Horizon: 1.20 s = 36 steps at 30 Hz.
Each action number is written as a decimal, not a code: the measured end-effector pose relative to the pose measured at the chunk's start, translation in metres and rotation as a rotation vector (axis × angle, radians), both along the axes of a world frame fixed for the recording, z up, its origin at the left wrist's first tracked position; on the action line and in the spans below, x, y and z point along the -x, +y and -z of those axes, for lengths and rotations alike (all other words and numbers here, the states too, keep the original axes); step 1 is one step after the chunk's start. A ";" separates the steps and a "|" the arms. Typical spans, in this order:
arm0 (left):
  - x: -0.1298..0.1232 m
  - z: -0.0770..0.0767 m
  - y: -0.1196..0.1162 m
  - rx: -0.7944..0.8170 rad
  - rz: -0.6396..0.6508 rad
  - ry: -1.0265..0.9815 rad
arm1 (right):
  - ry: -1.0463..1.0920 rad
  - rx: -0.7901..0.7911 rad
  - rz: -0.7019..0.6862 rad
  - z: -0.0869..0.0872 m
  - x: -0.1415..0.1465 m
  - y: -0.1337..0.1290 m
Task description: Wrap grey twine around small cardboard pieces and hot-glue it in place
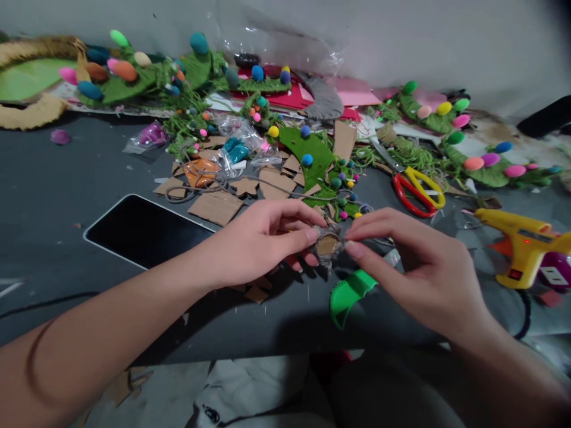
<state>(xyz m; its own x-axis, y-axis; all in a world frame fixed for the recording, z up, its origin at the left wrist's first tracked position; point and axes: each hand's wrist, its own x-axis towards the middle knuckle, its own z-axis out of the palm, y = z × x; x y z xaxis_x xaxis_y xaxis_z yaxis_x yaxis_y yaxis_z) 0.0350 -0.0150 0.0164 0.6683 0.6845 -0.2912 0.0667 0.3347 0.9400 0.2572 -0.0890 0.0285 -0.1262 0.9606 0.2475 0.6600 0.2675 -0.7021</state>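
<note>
Cardboard scraps [216, 205] litter a dark tabletop [107, 160] before a pale wall [401, 35]. Over it, the person's left hand [263, 241] pinches a small yarn-edged disc [327, 245], whose opposite side the right hand's [419, 267] fingertips meet. A green object [350, 294] lies just below the right hand; a phone [143, 226] rests left, scissors [399, 169] and a yellow glue gun [521, 244] right.

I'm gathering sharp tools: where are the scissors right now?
In the head view, the scissors with red and yellow handles lie right of centre, just beyond the right hand and left of the yellow glue gun.
</note>
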 end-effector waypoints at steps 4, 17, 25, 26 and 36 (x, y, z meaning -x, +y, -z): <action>0.001 -0.001 0.000 -0.059 0.032 0.028 | 0.074 0.120 0.122 -0.001 0.002 0.004; -0.001 0.000 -0.001 -0.007 0.065 -0.024 | 0.189 0.219 0.115 0.002 0.014 0.009; -0.002 -0.001 -0.001 0.024 0.022 -0.016 | 0.208 0.269 0.113 0.001 0.010 0.010; -0.002 -0.001 -0.001 0.024 0.020 -0.017 | 0.212 0.269 0.115 0.002 0.010 0.010; -0.001 0.000 -0.002 0.028 0.010 -0.003 | 0.205 0.251 0.128 0.004 0.016 0.011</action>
<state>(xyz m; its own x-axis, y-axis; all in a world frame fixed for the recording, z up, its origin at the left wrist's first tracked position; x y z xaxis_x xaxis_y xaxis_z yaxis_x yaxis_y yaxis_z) 0.0362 -0.0171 0.0169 0.6762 0.6693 -0.3080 0.0672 0.3603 0.9304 0.2415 -0.0782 0.0250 0.0273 0.9996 0.0092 0.5151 -0.0061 -0.8571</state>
